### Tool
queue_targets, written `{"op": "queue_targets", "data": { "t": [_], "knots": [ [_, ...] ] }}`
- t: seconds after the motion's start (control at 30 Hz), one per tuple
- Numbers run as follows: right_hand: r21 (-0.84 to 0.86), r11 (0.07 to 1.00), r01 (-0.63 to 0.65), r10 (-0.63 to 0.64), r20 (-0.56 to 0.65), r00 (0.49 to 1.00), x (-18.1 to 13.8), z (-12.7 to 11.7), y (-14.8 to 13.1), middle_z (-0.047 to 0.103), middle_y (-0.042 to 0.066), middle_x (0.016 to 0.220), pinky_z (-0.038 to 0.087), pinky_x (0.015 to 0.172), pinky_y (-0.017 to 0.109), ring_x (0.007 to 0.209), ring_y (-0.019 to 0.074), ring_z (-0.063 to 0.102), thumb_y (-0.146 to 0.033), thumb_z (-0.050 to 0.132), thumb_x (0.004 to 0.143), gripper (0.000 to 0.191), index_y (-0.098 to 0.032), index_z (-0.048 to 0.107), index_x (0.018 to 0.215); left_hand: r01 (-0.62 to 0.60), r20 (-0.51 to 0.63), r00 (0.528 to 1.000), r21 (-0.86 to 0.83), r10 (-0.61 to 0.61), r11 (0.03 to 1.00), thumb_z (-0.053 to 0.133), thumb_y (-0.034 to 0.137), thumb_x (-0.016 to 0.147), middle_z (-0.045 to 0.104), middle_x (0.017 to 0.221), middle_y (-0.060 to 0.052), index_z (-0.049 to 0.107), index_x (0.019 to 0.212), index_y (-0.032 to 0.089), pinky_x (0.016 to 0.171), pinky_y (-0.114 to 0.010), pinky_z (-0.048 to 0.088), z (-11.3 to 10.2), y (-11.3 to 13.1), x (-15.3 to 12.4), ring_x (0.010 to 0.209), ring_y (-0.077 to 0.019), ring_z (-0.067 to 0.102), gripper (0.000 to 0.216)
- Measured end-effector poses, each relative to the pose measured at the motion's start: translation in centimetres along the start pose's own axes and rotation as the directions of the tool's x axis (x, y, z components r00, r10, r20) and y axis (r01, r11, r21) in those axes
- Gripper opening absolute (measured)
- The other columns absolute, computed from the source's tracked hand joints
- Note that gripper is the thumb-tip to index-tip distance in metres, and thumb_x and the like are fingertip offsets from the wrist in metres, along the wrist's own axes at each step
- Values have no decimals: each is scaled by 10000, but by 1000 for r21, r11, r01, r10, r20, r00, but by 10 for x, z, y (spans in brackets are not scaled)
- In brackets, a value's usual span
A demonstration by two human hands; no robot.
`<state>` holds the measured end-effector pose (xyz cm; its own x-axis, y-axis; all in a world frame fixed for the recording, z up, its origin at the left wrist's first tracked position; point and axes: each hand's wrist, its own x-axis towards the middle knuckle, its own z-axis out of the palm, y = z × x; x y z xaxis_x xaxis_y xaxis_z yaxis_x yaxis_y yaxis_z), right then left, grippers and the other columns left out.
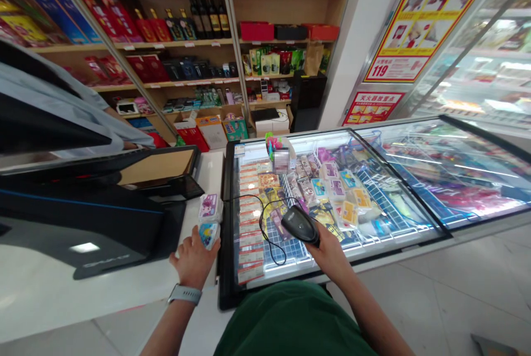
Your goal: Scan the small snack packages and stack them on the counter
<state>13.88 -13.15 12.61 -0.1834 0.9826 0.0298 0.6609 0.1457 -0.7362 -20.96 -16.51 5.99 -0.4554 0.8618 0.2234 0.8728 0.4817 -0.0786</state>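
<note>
My right hand [326, 248] is wrapped around the handle of a black barcode scanner [301, 224], held above the glass top of a chest freezer [227, 284]. The scanner's black cable [262, 223] loops over the glass. On the white counter, my left hand [194, 256] grips a small clear plastic tub with a blue label [208, 233], its fingers partly covering it. Just beyond it lies a similar tub with a purple label [208, 207], close to the freezer's black edge. More tubs with blue, purple and orange labels [349, 212] are at the freezer, among bagged goods.
A black checkout terminal [103, 229] stands on the counter at left, with a cardboard-coloured panel [160, 169] behind. A person's light sleeve [87, 113] shows beyond it. Shelves [174, 43] of boxes and bottles line the back. A colourful item [271, 146] stands at the freezer's far edge.
</note>
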Motion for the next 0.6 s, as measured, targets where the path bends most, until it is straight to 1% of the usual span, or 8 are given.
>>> {"op": "queue_targets", "data": {
  "t": [0.1,0.3,0.47,0.6],
  "knots": [
    [11,1000,-14,14,0,1000,0,0,1,657,107,1049,478,837,373,984,264,616,-171,540,757,432,-171,523,1189,-13,-26,1000,11,14,1000,429,601,841,594,1062,-160,393,1379,99,894,-499,318,-5,-1,0,942,-320,532,737],
    [12,1000,-15,15,1,1000,-1,-1,-1,650,117,1063,473,853,388,1003,269,608,-170,532,757,435,-161,523,1192,-57,-33,998,6,57,998,381,612,863,606,1048,-158,436,1346,93,903,-510,299,-14,-2,5,919,-318,529,711],
    [2,1000,-23,23,0,1000,0,-4,-3,653,118,1039,478,837,384,985,268,612,-161,532,739,424,-149,538,1163,-84,-21,996,-17,84,996,391,569,876,618,1049,-154,464,1325,103,933,-524,272,-26,5,8,947,-316,525,651],
    [-4,1000,-14,14,-6,1000,0,-4,-2,659,106,1020,485,818,376,961,261,619,-164,535,739,421,-159,537,1160,-140,-47,989,-76,137,987,395,539,888,618,1073,-147,474,1316,100,968,-532,249,-35,16,7,962,-308,531,619]
  ]
}}
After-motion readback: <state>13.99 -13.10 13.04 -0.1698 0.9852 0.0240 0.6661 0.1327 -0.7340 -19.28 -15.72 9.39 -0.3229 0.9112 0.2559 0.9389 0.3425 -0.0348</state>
